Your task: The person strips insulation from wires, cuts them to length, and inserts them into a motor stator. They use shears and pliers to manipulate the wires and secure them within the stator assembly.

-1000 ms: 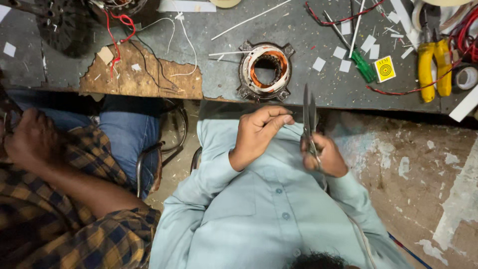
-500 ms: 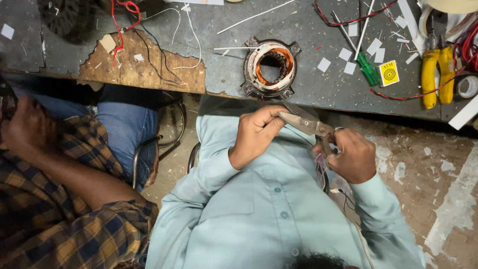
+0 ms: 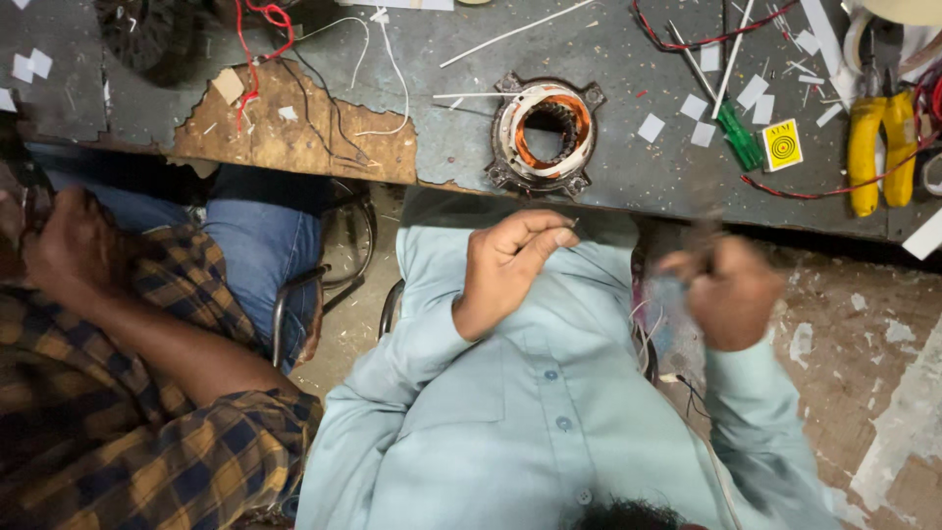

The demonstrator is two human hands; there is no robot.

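Note:
My left hand [image 3: 502,275] hovers over my light blue shirt [image 3: 510,432], thumb and forefinger pinched on a thin wire [image 3: 594,263] that trails across the shirt. My right hand [image 3: 728,292] is motion-blurred at the right, closed in a fist around scissors [image 3: 701,243] that show only as a dark smear above the knuckles. The two hands are apart. Just beyond them, a round motor stator [image 3: 543,132] with copper windings and white insulation sits at the near edge of the grey workbench [image 3: 461,147].
On the bench lie a green screwdriver [image 3: 738,132], yellow-handled pliers [image 3: 878,147], red wires [image 3: 257,39], white paper slips [image 3: 652,128] and a worn wooden patch [image 3: 294,132]. Another person in a plaid shirt [image 3: 118,422] sits at the left, one hand [image 3: 74,250] raised.
My right hand held the scissors upright, tilted them toward my left fingertips, then pulled away to the right and blurred. My left hand stayed pinched in place.

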